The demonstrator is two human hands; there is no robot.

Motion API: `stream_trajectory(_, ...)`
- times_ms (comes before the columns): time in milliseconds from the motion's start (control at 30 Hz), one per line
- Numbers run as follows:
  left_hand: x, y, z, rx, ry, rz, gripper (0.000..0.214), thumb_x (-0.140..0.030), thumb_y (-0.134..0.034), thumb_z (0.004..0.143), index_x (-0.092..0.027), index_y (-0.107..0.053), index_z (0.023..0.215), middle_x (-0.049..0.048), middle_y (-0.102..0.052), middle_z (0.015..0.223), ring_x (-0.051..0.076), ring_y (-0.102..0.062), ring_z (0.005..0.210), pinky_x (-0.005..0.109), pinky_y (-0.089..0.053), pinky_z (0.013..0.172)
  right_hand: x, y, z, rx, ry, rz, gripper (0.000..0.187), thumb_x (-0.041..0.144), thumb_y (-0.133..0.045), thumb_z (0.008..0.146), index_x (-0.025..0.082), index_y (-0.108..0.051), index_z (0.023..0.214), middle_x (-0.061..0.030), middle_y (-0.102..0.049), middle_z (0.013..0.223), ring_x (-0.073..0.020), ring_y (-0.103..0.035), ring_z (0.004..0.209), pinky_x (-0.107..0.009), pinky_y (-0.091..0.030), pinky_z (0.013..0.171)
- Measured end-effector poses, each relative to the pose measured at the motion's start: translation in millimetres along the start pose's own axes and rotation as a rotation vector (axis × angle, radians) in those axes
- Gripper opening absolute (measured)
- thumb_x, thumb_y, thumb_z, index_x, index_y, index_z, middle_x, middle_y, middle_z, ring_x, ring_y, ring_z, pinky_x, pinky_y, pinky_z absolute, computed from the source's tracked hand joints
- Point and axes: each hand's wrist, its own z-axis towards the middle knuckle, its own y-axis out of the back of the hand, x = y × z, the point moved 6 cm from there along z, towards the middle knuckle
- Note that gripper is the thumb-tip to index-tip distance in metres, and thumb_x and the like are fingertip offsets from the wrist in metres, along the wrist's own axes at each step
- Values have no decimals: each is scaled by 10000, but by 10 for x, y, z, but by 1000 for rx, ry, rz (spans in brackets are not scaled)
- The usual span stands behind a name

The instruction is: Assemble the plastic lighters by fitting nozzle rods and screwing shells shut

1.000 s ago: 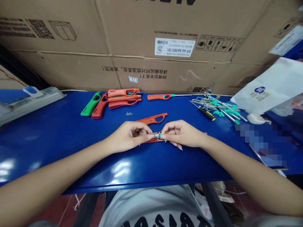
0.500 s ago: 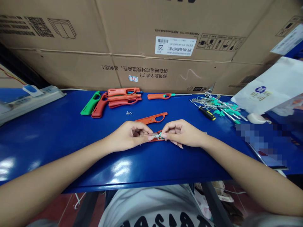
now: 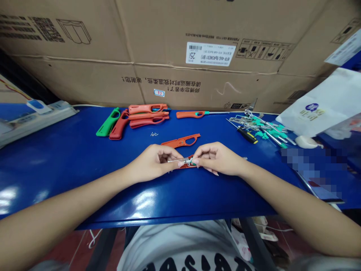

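Note:
My left hand (image 3: 155, 162) is closed, its thumb and fingers pinching a small clear lighter fuel tank (image 3: 177, 160). Facing it, my right hand (image 3: 221, 159) pinches a small green lighter part (image 3: 193, 163) with a thin white wire by its fingertips. The two pieces meet, or nearly so, between my hands. Under them lies an orange lighter shell half (image 3: 183, 167), mostly covered by my fingers. Just beyond rests another orange shell half (image 3: 180, 142) with a finger loop.
Red and orange lighter shells (image 3: 148, 121) and a green shell (image 3: 108, 123) lie back left. An orange lighter (image 3: 190, 114) with a metal rod lies behind. At right are a screwdriver (image 3: 246, 134), a heap of green-and-metal parts (image 3: 270, 130) and a white bag (image 3: 321, 105). Several tiny screws (image 3: 154, 134) lie left.
The clear fuel tank has tilted slightly in my left fingers. Both hands otherwise keep their place; the whole view has shifted a little.

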Motion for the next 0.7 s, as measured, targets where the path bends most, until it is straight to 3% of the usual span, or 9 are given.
stream_trajectory(500,-7,-5,-4,-13,7,-13,294,-392,-785,842,-136,-802,986,74,-800,873,137,-681,708,229,-529,660,-29,25,14,-20,-4,70,402,490,-852,732,125,-724,841,-4,-687,658,-41,-487,409,-170,-373,359)
stream_trajectory(700,1,16,-7,-43,26,-25,320,-399,-792,826,-127,-802,994,67,-775,799,112,-620,620,209,-497,577,-17,47,6,-69,-29,114,411,488,-870,703,125,-738,844,-21,-712,662,-52,-496,398,-183,-388,358)
